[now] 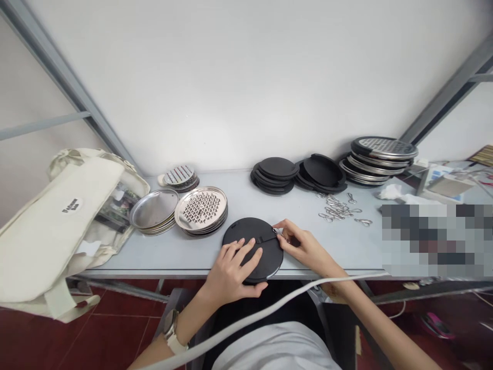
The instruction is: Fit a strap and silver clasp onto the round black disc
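Note:
A black round plastic cover (252, 231) lies at the table's front edge, jutting slightly over it. A narrow raised strip runs across its face toward the right rim. My left hand (231, 270) grips it, spread fingers over the top and thumb against the near rim. Between the thumb and index finger of my right hand (300, 244) is a small metal clip (276, 232), pinched at the cover's right rim. Whether the clip passes through the cover cannot be seen. More such clips (335, 208) lie in a loose pile farther back on the right.
Left stand perforated metal grater discs (204, 208), plain metal plates (156, 208) and smaller grater discs (179, 176). Black covers (275, 169) and black-rimmed grater discs (385, 149) are stacked along the wall. A cream bag (57, 221) sits far left. A white cable (269, 311) crosses my lap.

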A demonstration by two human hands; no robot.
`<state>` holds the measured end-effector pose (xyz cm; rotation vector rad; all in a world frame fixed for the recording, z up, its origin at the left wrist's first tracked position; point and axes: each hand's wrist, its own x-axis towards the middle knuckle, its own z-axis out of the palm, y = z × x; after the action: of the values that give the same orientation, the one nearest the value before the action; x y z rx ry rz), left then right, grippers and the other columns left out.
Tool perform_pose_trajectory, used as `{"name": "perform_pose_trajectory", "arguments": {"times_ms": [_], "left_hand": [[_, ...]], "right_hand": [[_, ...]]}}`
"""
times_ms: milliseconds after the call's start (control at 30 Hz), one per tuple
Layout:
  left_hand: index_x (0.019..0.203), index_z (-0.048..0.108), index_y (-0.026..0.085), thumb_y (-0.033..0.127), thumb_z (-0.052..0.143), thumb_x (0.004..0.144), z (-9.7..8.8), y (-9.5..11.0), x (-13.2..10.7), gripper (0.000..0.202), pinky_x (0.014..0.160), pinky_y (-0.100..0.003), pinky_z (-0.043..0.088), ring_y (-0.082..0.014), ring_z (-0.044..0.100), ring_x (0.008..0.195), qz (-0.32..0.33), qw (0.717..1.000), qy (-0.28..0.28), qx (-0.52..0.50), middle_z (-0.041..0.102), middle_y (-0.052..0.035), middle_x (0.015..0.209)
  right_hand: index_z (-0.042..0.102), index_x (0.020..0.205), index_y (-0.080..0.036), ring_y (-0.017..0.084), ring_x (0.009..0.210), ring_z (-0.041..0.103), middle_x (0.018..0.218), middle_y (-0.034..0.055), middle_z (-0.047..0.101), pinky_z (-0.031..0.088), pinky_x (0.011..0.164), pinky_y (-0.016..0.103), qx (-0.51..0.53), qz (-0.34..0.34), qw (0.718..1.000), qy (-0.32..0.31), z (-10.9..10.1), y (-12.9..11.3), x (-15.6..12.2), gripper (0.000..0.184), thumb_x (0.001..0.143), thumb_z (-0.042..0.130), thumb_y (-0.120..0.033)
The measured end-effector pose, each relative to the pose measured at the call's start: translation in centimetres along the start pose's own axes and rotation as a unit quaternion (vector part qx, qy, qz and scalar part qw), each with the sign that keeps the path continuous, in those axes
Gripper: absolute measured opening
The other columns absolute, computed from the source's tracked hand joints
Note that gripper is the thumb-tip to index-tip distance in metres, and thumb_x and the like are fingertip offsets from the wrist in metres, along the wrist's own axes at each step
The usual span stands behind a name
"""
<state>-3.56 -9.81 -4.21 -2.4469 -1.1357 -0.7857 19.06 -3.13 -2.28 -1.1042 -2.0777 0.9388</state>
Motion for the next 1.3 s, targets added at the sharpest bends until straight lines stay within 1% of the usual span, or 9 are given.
{"name": "perform_pose_trajectory", "arguments": {"times_ms": [200,367,533,700,833,1033,1200,1300], "left_hand": [[0.123,0.057,0.017,0.051,0.056,0.079,0.05,-0.01,-0.1,0.056,0.09,-0.041,0.041,-0.0299,0.052,0.113,0.0,1.0,-0.007,-0.003,0.056,-0.0119,0.128],[0.123,0.058,0.017,0.051,0.056,0.079,0.07,-0.02,-0.12,0.056,0.091,-0.04,0.041,-0.0295,0.052,0.113,-0.004,1.0,-0.004,-0.003,0.056,-0.0117,0.128],[0.123,0.057,0.016,0.049,0.055,0.079,0.01,-0.01,-0.04,0.055,0.09,-0.041,0.042,-0.0299,0.052,0.112,-0.002,1.0,-0.003,-0.005,0.056,-0.0121,0.128],[0.124,0.057,0.017,0.05,0.056,0.079,-0.07,0.0,0.03,0.056,0.09,-0.041,0.042,-0.0301,0.053,0.112,-0.002,1.0,-0.008,-0.005,0.056,-0.0123,0.128],[0.124,0.057,0.017,0.05,0.056,0.079,0.01,0.0,-0.04,0.056,0.09,-0.042,0.042,-0.0305,0.052,0.112,-0.004,1.0,-0.011,-0.004,0.056,-0.0122,0.128],[0.119,0.06,0.017,0.048,0.057,0.078,0.05,-0.15,-0.15,0.051,0.09,-0.042,0.041,-0.0305,0.052,0.113,0.002,1.0,-0.006,-0.013,0.055,-0.0118,0.129],[0.116,0.061,0.018,0.049,0.057,0.079,-0.11,-0.27,-0.13,0.049,0.09,-0.042,0.041,-0.0306,0.051,0.113,0.009,1.0,-0.006,-0.022,0.055,-0.0108,0.13],[0.116,0.061,0.018,0.049,0.057,0.078,-0.12,-0.25,-0.16,0.049,0.09,-0.042,0.041,-0.0303,0.051,0.114,0.009,1.0,-0.007,-0.023,0.055,-0.0108,0.13]], "right_hand": [[0.049,0.109,-0.02,0.011,0.058,0.038,0.062,-0.0064,0.039,0.033,0.058,0.023,0.02,-0.001,1.0,-0.003,-0.05,-0.12,0.01,0.022,0.092,0.043,-0.033],[0.049,0.106,-0.021,0.011,0.053,0.034,0.056,-0.0079,0.035,0.031,0.053,0.022,0.027,0.001,1.0,-0.001,0.08,-0.1,-0.06,0.023,0.093,0.041,-0.038],[0.048,0.107,-0.021,0.012,0.055,0.042,0.06,-0.005,0.047,0.035,0.056,0.023,0.013,0.005,1.0,0.004,0.17,-0.21,-0.1,0.026,0.094,0.037,-0.041],[0.05,0.112,-0.021,0.013,0.057,0.047,0.062,-0.0041,0.048,0.039,0.059,0.024,-0.014,0.006,1.0,0.013,-0.01,-0.47,0.0,0.03,0.095,0.036,-0.041],[0.053,0.112,-0.02,0.014,0.065,0.053,0.074,0.0004,0.057,0.042,0.064,0.024,-0.017,-0.005,1.0,0.011,0.01,-0.53,0.05,0.032,0.096,0.033,-0.038],[0.051,0.115,-0.02,0.014,0.06,0.051,0.068,-0.0009,0.054,0.042,0.062,0.024,-0.021,-0.001,1.0,0.008,0.21,-0.56,-0.07,0.033,0.097,0.03,-0.037],[0.05,0.114,-0.021,0.015,0.066,0.056,0.08,0.0022,0.06,0.043,0.066,0.025,-0.033,-0.007,0.999,0.007,0.19,-0.61,-0.1,0.03,0.097,0.03,-0.036],[0.05,0.112,-0.022,0.016,0.067,0.058,0.083,0.003,0.062,0.043,0.067,0.026,-0.038,-0.005,0.999,0.005,0.21,-0.71,-0.09,0.029,0.097,0.03,-0.036]]}}
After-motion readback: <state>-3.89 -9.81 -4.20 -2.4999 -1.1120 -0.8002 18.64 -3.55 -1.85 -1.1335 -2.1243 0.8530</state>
